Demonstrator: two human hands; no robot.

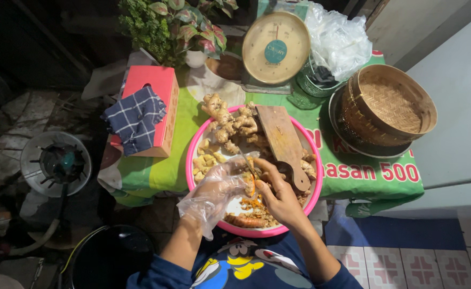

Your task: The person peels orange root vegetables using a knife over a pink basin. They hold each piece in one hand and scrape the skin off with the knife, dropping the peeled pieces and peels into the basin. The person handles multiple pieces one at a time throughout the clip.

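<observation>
Red box [157, 109], rectangular, w/ checked cloth draped over it, at 10 o'clock of pink basin [192, 160]. Scale [276, 48] at 12: round cream dial, teal centre label. Clear plastic bag [337, 40] at 1. Green printed banner [374, 174] w/ red lettering covers table, 3 o'clock.

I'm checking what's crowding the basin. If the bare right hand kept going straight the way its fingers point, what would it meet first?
Probably the gloved left hand: the right hand points up-left toward it, with a small root piece between them. Depth is unclear.
</observation>
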